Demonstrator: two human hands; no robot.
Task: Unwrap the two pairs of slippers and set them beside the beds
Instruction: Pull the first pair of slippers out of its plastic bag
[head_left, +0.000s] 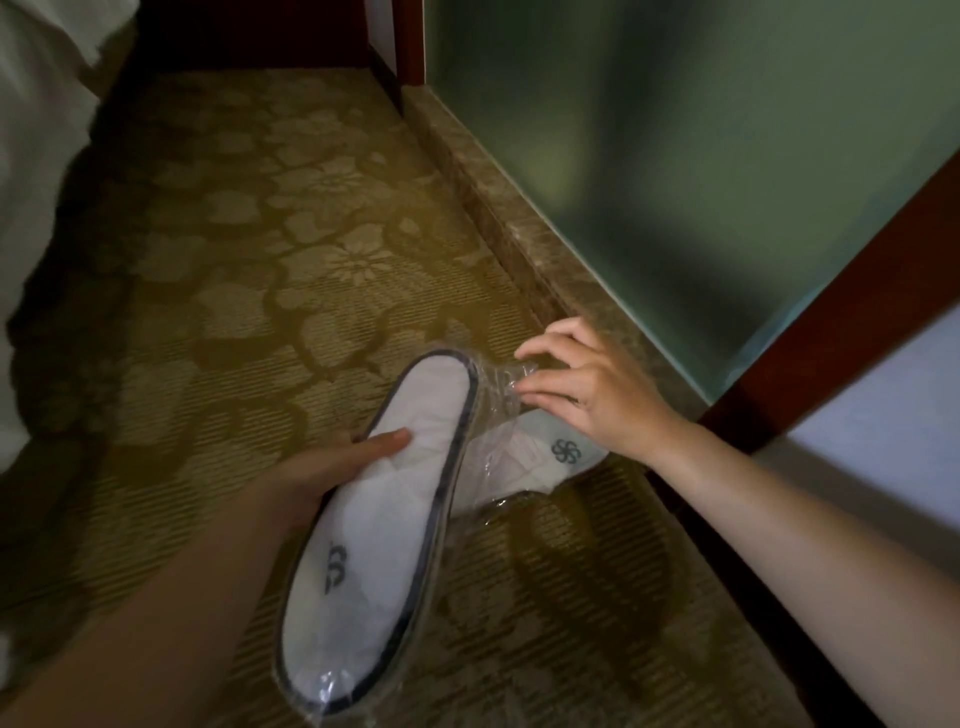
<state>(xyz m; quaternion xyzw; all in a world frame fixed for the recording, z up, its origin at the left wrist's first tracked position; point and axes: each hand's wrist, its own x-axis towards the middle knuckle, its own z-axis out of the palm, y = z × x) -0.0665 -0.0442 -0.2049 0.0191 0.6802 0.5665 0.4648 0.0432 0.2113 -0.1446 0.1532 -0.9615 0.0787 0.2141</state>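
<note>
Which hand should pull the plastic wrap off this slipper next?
Right. The right hand already has its fingertips on the bunched end of the plastic wrap past the slipper's tip. The left hand is occupied holding the white slipper steady.

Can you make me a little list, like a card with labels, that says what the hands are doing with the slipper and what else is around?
left hand: holds white slipper, thumb on top
right hand: pinches clear plastic wrap at the slipper's far end
second slipper: partly under the right hand, in the wrap
wrap state: still on, being pulled
floor: flowered carpet
left side: white bedding
right side: frosted glass panel above stone ledge
</note>
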